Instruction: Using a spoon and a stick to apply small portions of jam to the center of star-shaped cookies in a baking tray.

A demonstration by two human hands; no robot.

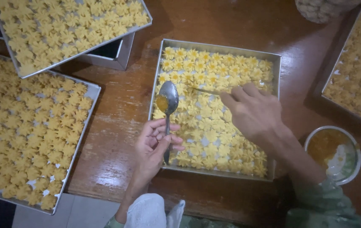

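My left hand holds a metal spoon by its handle, bowl up, with a dab of orange filling in it. The spoon hovers over the left part of a rectangular metal tray filled with several yellow flower-shaped cookies. My right hand reaches over the tray's middle and pinches a thin stick, whose tip points left toward the cookies near the spoon.
A large tray of cookies lies at the left, another tray is stacked at the top left, and a third sits at the right. A small metal bowl of orange filling stands at the lower right on the wooden table.
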